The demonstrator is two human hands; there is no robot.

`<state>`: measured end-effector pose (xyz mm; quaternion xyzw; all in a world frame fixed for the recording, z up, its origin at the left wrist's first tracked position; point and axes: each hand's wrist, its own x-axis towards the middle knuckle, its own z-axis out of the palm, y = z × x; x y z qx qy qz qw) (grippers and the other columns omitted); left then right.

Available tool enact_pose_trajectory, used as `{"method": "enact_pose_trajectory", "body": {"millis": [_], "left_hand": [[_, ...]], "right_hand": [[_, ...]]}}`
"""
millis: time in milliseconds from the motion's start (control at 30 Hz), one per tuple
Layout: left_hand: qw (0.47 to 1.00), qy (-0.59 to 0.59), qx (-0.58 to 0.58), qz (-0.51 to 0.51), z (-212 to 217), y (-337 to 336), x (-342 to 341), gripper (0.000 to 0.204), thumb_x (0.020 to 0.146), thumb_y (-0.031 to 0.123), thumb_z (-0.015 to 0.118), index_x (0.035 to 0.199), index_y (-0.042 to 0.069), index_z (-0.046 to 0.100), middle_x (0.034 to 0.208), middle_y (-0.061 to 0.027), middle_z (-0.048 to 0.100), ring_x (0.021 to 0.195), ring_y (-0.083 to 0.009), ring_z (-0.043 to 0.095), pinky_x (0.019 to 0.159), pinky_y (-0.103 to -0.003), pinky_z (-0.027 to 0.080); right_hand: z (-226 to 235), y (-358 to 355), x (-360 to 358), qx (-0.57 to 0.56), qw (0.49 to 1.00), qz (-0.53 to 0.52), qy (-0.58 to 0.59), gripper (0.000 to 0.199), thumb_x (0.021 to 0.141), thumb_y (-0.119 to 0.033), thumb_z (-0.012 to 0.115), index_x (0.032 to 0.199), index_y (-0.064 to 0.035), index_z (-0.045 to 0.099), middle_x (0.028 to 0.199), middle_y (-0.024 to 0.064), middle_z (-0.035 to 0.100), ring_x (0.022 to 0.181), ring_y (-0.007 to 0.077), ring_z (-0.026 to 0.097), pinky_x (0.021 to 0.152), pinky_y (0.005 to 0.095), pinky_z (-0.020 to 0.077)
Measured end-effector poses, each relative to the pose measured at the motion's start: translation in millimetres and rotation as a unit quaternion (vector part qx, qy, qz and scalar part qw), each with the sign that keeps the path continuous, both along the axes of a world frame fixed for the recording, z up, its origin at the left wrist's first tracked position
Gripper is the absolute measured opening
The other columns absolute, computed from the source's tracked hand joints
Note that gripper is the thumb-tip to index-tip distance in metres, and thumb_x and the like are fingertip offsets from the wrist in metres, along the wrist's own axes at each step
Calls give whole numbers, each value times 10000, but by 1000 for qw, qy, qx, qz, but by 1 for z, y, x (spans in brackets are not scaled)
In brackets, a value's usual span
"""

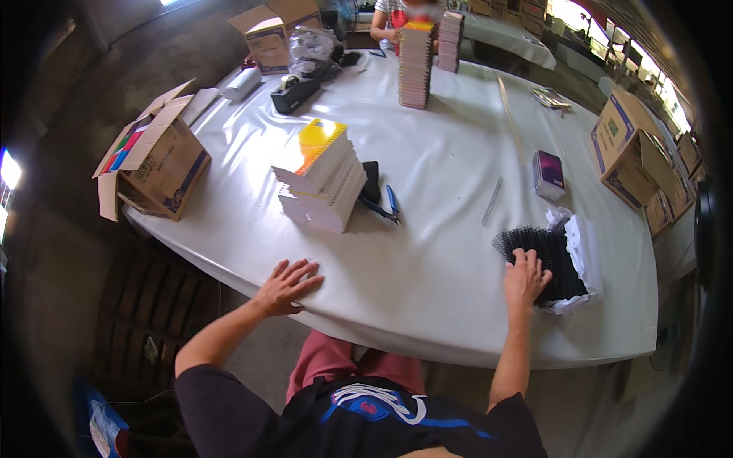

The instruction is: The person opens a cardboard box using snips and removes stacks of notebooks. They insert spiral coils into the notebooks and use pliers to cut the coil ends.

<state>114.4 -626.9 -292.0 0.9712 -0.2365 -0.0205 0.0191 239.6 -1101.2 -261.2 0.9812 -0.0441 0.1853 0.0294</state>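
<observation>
My left hand (286,288) rests flat on the near edge of the white-covered table, fingers spread and holding nothing. At the right, my right hand (525,281) has its fingers curled into a bundle of black spiral binding coils (566,263). The coils lie in a holder lined with white paper (585,246). Beyond them is one loose spiral coil (492,201), and near it a small stack of purple-covered notebooks (549,175). A stack of spiral notebooks (324,187), yellow and orange on top, stands ahead of my left hand. Blue-and-black pliers (392,201) lie beside that stack.
Open cardboard cartons stand at the left edge (169,168), the back left (269,47) and the right edge (624,141). A black tape dispenser (295,95) sits toward the back. Across the table, a person (387,30) is behind tall notebook stacks (414,72).
</observation>
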Motion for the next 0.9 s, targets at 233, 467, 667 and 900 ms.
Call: {"method": "enact_pose_trajectory", "body": {"millis": [233,467,667,900], "left_hand": [[953,-112,-233,157,-13,-22,-2,1317,417,488,867,1455,167,123,1497,-166,97,1378,-356,141,1070,-557,177],[850,-49,-460,253,-24,70,97,1642,243,492,901,1427,132,-178,1454,-247,197,1341,-392,239,1092,-470,185],[888,-21,-392,239,-23,91,152,1590,286,371,931,1450,201,-139,1335,-111,492,1236,-353,412,969,-476,261],[873,4,-401,279,-6,66,160,1383,345,327,908,1469,177,118,1284,-67,537,1165,-349,437,990,-430,339]], "right_hand": [[-2,0,19,-111,993,-16,23,129,842,-201,544,941,-119,543,916,51,578,914,222,581,815,440,379],[2,-10,11,-105,994,34,-8,108,846,-136,539,930,-93,592,910,59,612,909,234,588,788,425,417],[13,-8,13,60,993,35,-97,191,822,-61,564,1010,-34,585,822,109,613,821,302,604,707,344,465],[31,129,56,620,767,75,148,296,815,-261,562,1067,-106,562,711,-28,532,416,8,300,332,178,222]]}}
